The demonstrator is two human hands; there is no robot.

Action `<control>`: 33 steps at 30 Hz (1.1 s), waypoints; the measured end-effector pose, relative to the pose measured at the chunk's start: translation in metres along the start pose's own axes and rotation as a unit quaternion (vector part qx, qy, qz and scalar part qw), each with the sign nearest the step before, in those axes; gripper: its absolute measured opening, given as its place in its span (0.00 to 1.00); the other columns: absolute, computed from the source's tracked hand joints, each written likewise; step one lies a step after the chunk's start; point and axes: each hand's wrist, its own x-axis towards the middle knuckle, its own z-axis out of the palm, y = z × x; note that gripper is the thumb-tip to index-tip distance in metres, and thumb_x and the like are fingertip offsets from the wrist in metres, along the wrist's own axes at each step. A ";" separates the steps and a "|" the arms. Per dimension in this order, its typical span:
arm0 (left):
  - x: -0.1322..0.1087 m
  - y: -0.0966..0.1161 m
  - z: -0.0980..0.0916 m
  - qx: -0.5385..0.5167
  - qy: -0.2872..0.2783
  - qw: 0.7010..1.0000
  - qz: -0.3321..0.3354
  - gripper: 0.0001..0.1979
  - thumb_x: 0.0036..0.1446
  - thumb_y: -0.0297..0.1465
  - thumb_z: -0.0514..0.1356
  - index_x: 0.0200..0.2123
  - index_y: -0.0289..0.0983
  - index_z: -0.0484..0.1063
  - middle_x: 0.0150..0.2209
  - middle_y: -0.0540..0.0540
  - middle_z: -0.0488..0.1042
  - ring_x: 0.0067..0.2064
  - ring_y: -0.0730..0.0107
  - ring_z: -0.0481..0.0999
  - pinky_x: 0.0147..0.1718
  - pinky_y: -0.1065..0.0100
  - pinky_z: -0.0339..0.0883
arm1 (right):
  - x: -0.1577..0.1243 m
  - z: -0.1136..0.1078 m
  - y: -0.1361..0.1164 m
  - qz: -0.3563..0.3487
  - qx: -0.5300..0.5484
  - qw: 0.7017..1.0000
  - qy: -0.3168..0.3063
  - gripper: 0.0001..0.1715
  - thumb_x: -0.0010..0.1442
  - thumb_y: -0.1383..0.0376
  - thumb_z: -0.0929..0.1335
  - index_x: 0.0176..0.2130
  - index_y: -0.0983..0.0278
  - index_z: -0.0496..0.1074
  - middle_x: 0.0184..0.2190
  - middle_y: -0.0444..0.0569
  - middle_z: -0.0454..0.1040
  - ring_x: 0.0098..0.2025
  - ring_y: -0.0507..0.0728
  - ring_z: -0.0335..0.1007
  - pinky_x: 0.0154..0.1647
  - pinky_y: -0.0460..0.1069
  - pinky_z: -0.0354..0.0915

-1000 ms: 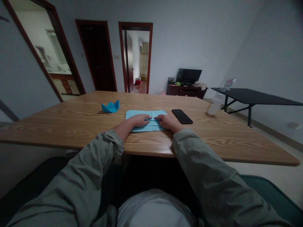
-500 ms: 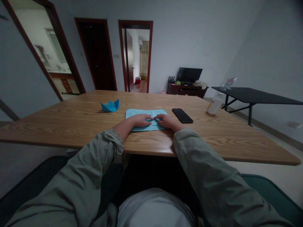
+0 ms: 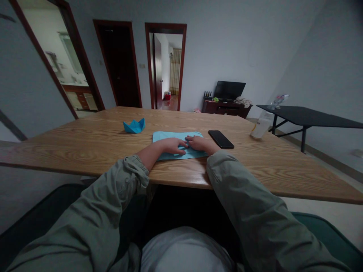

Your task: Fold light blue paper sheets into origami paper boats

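Observation:
A light blue sheet of paper (image 3: 167, 135) with crease lines lies flat on the wooden table (image 3: 181, 174) in front of me. My left hand (image 3: 173, 145) rests on its middle, palm down, with the fingers stretched out. From the other side my right hand (image 3: 198, 143) lies on the paper too, fingers extended, its tips close to those of the left. Neither hand grips anything; both press on the surface. To the left, apart from the hands, stands a folded blue paper boat (image 3: 134, 126).
A black phone (image 3: 221, 139) lies just right of the paper. Farther right stands a translucent plastic bottle (image 3: 259, 126). Behind are a black table (image 3: 309, 115) with a clear bottle on it, and a television (image 3: 229, 90) on a dark cabinet.
My right hand has shifted slightly up the paper, and my left hand slightly right and down. The whole view has swung a little; the boat, phone and bottle keep their places.

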 end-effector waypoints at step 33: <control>-0.003 -0.034 -0.006 -0.082 0.110 0.987 -0.083 0.21 0.56 0.39 0.58 0.49 0.36 0.78 0.44 0.45 0.80 0.43 0.63 0.76 0.43 0.68 0.67 | -0.050 -0.018 0.014 0.088 0.196 0.976 0.043 0.21 0.59 0.55 0.70 0.43 0.67 0.80 0.30 0.48 0.77 0.31 0.53 0.69 0.37 0.46 0.64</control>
